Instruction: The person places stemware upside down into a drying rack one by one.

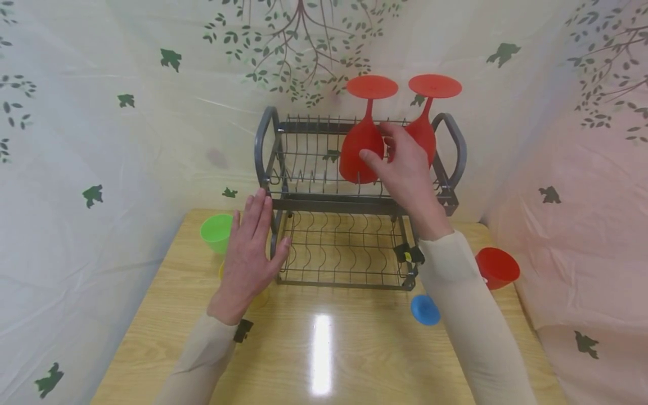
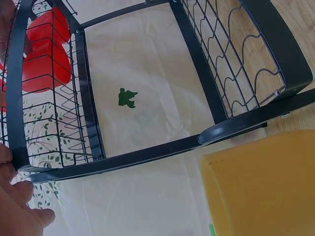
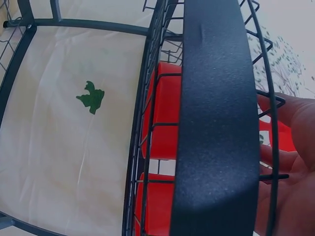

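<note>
Two red plastic wine glasses stand upside down in the top tier of a dark grey dish rack (image 1: 334, 205), feet upward. My right hand (image 1: 407, 166) holds the left wine glass (image 1: 354, 154) by its bowl, thumb at the front and fingers at its right side. Just behind those fingers is the other wine glass (image 1: 425, 132), partly hidden. My left hand (image 1: 249, 259) lies with straight fingers against the rack's left front corner. In the left wrist view, both red bowls (image 2: 47, 66) show through the wires; the right wrist view has a rack bar covering part of them.
A green bowl (image 1: 216, 233) sits left of the rack, and a yellow object (image 2: 266, 182) is partly hidden by my left hand. To the right are a red bowl (image 1: 498, 268) and a small blue round item (image 1: 425, 310). Patterned cloth hangs behind the wooden table (image 1: 283, 349).
</note>
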The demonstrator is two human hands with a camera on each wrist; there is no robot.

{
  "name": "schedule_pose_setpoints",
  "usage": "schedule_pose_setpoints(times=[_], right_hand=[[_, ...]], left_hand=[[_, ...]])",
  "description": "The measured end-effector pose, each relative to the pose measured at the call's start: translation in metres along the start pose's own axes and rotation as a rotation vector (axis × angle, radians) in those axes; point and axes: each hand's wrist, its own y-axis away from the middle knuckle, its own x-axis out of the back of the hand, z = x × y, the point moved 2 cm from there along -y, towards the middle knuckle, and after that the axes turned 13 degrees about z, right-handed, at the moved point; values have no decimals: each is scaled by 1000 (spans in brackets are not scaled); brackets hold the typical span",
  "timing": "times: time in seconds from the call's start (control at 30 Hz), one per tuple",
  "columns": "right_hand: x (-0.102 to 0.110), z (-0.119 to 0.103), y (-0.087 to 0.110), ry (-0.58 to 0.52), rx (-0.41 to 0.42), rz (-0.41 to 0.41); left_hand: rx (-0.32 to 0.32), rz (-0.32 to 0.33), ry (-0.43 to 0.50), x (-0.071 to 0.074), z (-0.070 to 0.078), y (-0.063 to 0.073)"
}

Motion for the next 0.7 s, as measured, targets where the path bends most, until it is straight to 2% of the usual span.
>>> schedule_pose_setpoints(times=[0.17,0.5,0.7], right_hand=[[3,-2,6,-19,9,51],[14,-7,23,-102,111,219],[24,-11,36,-122,138,269]], left_hand=[[5,-8,4,0,0,0],[11,-4,7,-1,0,0],[15,-8,6,-1,0,-1]])
